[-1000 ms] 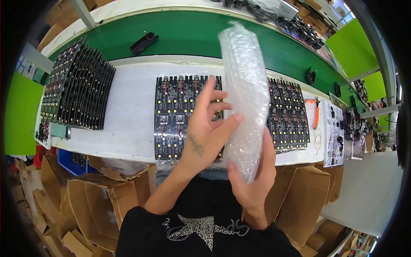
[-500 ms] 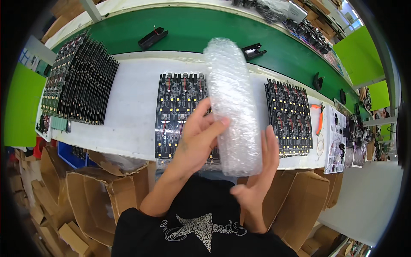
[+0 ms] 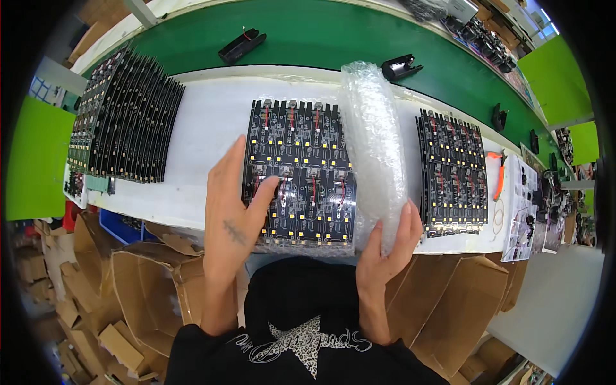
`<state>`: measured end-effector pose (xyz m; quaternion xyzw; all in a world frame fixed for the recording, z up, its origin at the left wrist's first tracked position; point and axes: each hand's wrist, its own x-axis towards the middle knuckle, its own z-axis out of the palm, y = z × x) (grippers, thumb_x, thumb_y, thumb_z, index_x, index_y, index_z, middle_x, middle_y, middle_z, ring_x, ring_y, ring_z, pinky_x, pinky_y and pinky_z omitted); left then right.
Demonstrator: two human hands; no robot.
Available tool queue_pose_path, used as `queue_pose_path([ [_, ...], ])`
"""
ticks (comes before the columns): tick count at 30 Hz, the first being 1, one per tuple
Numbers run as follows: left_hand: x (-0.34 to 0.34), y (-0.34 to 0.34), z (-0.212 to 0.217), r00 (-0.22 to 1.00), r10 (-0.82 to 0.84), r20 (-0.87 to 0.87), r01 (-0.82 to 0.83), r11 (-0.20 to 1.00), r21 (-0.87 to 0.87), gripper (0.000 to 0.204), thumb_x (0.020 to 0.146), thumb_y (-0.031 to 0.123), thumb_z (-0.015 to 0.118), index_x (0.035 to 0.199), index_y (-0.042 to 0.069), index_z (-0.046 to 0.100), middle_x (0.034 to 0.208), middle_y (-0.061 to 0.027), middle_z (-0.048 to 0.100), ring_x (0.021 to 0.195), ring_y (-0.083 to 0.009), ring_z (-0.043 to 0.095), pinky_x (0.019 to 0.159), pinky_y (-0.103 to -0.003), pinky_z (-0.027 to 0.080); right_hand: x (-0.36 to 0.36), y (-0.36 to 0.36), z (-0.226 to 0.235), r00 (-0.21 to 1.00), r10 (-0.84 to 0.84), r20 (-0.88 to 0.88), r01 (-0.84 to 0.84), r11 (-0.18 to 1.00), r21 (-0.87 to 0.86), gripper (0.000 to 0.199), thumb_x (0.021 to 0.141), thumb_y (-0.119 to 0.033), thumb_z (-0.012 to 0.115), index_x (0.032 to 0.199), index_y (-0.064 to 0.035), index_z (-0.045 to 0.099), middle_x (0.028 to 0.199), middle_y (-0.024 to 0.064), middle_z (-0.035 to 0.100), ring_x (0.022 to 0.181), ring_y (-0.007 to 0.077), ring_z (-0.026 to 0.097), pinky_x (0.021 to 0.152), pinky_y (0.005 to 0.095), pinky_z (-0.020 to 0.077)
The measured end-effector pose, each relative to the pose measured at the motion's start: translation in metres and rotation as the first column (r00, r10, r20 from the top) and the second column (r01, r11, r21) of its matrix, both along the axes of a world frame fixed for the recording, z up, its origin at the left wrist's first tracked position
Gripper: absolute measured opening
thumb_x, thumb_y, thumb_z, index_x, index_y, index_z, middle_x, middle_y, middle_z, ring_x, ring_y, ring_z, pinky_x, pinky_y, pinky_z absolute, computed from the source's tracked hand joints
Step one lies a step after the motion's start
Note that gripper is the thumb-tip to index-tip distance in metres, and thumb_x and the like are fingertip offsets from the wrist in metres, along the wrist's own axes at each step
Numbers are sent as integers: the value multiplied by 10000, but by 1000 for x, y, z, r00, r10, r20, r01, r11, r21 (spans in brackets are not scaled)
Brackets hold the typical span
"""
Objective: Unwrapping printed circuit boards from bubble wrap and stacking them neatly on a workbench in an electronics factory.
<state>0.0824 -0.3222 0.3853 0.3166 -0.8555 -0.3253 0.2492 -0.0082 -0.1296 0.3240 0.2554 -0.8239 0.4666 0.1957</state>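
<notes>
A black circuit board panel (image 3: 301, 173) with yellowish square parts and short red wires lies in front of me, with clear bubble wrap showing under its near edge. My left hand (image 3: 232, 212) is at the panel's left side, fingers stretched along the edge and thumb apart over the boards. Along the right side of the panel lies a thick roll of bubble wrap (image 3: 375, 147). My right hand (image 3: 390, 247) grips the roll's near end between thumb and fingers.
Many similar panels (image 3: 125, 122) stand in a row at the left; another stack (image 3: 452, 173) lies right. Orange-handled pliers (image 3: 498, 176) and a compartment tray (image 3: 518, 208) are farther right. Black housings (image 3: 242, 46) rest on the green belt (image 3: 308, 32). Cardboard boxes (image 3: 151, 279) stand below the table.
The bubble wrap roll has come down from in front of the panel to its right side. My left hand has left the roll and moved left to the panel's edge.
</notes>
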Motion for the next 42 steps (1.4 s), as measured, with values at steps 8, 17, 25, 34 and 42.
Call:
queue_pose_path([
  [8, 7, -5, -12, 993, 61, -98, -28, 952, 304, 519, 746, 60, 729, 1239, 33, 569, 1052, -80, 561, 863, -165, 540, 718, -295, 436, -5, 8, -4, 999, 19, 42, -19, 1000, 15, 522, 744, 36, 717, 1234, 20, 540, 1036, 197, 556, 927, 314, 557, 788, 375, 470],
  [17, 8, 5, 1, 992, 85, -92, -67, 980, 186, 476, 758, 3, 696, 1214, 19, 559, 1127, -83, 568, 905, -149, 561, 701, -273, 438, -12, 6, -6, 998, 44, 39, -43, 999, -16, 503, 739, 40, 725, 1210, 23, 548, 975, 184, 560, 865, 299, 556, 735, 367, 470],
  [25, 23, -11, 9, 940, 26, -339, 250, 622, 742, 511, 807, -64, 622, 1295, -67, 470, 1203, -199, 578, 1025, -194, 600, 879, -277, 479, -16, 12, -6, 993, 33, 111, -29, 999, -31, 580, 697, 8, 726, 1249, -78, 574, 965, 132, 560, 823, 273, 574, 679, 340, 480],
  [34, -5, -10, 67, 904, -147, -401, 312, 869, 385, 569, 850, 143, 587, 1353, -74, 437, 1296, -178, 538, 1147, -215, 548, 1011, -339, 402, -18, 21, -11, 985, 25, 168, -30, 999, 26, 724, 571, -30, 778, 1254, -151, 572, 903, 57, 531, 748, 232, 541, 602, 351, 460],
  [42, -146, 97, 49, 770, -387, -508, 638, 460, 617, 496, 862, 13, 631, 1324, -80, 474, 1227, -152, 578, 1055, -161, 585, 898, -266, 471, -18, 28, -7, 983, 15, 182, -17, 1000, 12, 452, 622, -130, 762, 1057, -130, 639, 874, 68, 520, 732, 247, 568, 593, 378, 462],
])
